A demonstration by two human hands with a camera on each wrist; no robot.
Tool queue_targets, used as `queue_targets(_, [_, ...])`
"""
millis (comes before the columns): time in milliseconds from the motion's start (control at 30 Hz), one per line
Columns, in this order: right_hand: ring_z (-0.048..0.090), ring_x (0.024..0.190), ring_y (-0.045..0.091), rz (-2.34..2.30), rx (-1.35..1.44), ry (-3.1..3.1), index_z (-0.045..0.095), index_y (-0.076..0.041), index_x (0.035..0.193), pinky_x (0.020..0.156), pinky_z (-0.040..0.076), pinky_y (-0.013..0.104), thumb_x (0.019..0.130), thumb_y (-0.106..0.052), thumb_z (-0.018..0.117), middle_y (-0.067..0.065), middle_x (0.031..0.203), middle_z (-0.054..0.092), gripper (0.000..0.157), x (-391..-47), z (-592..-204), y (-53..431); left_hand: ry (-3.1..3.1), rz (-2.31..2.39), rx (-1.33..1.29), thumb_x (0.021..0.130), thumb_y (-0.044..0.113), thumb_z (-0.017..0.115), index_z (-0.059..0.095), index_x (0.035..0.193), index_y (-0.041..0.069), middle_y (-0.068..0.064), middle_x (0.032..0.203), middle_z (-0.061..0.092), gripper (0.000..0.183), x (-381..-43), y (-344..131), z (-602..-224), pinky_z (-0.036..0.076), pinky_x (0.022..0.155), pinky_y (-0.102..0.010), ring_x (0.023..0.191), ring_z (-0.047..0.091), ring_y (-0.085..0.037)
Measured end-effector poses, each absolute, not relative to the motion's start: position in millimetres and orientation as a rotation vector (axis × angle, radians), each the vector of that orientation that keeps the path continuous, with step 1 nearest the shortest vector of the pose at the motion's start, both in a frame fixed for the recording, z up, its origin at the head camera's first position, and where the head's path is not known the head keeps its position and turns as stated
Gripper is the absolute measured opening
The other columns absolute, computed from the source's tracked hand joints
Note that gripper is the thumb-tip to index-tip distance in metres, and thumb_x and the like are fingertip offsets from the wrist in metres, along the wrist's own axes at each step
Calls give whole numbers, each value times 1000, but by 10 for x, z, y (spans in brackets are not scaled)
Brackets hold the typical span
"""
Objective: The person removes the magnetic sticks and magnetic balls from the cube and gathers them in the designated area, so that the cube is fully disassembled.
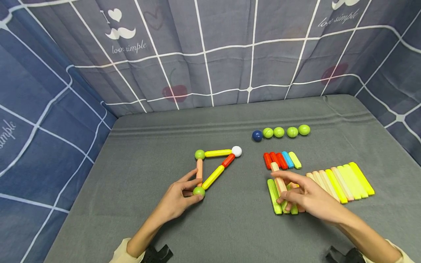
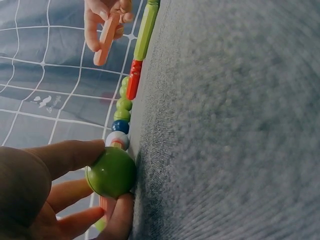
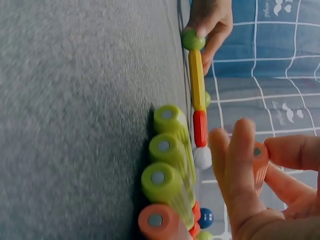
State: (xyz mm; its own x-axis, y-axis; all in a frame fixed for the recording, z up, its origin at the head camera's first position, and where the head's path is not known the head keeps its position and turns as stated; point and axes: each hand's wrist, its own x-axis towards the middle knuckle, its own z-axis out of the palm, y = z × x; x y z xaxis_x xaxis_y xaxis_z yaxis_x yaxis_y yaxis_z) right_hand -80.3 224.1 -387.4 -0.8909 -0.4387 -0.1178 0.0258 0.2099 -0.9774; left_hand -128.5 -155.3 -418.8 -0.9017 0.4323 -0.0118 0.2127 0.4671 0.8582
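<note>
A frame of toy rods and balls lies on the grey cloth, with a white ball [image 1: 236,151] at its far right corner. Its sides are an orange rod [image 1: 199,166], a yellow rod [image 1: 218,153], and a yellow rod [image 1: 213,178] end to end with a red rod [image 1: 228,160]. My left hand [image 1: 177,200] pinches the near green ball [image 2: 111,172] between fingers and thumb; another green ball [image 1: 199,154] marks the far left corner. Over several green rods [image 1: 274,197], my right hand [image 1: 309,197] holds a loose orange rod [image 1: 278,179], raised off the cloth.
Beyond the right hand are short red rods [image 1: 267,160], a blue rod [image 1: 287,159] and a short light-green rod [image 1: 295,160]. Farther back sit a blue ball [image 1: 257,136] and several green balls [image 1: 292,132]. Yellow and peach rods [image 1: 361,179] lie side by side at right.
</note>
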Motion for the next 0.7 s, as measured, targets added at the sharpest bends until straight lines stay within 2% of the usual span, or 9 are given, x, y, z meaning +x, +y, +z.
queue_targets(167, [58,59,32,-1750,-345,2189,44,1,140,50,49,35,97,-2,59,20,80,55,45,-793,-3877,2334,2482,1407,557,83,0,78,61,130,-4,-12,155,36,50,-1289,-1550,-4188,55,80,-24,97,64,-19])
queue_targets(300, [54,52,26,-1676,-322,2370,49,-2,136,47,46,34,94,4,57,13,70,60,43,-783,-3894,2472,2479,1411,550,83,-1,78,61,130,-4,-11,155,37,50,-1290,-1552,-4193,55,80,-24,97,65,-19])
queue_targets(400, [47,50,22,-1668,-257,2420,52,-5,133,42,40,34,92,8,54,8,68,55,42,-773,-3904,2604,2478,1414,548,83,-1,78,61,130,-4,-11,154,37,50,-1291,-1553,-4198,55,80,-24,97,65,-19])
queue_targets(500, [45,51,21,-1686,-198,2426,52,-5,129,42,41,34,92,10,53,7,65,49,40,-759,-3907,2732,2478,1415,546,83,0,78,61,130,-4,-11,154,37,50,-1289,-1550,-4197,55,80,-24,97,65,-19])
queue_targets(633, [59,70,16,-1654,-129,2533,56,-3,126,55,51,31,99,-2,56,5,86,64,28,-739,-3902,2856,2485,1418,545,83,0,78,61,129,-4,-11,154,37,50,-1285,-1552,-4194,55,80,-24,96,65,-18])
queue_targets(700, [61,80,12,-1630,-95,2609,59,-3,125,61,53,28,100,-8,57,1,101,68,25,-729,-3907,2909,2490,1420,546,82,0,79,62,129,-4,-11,154,38,50,-1281,-1553,-4193,55,80,-24,95,65,-18])
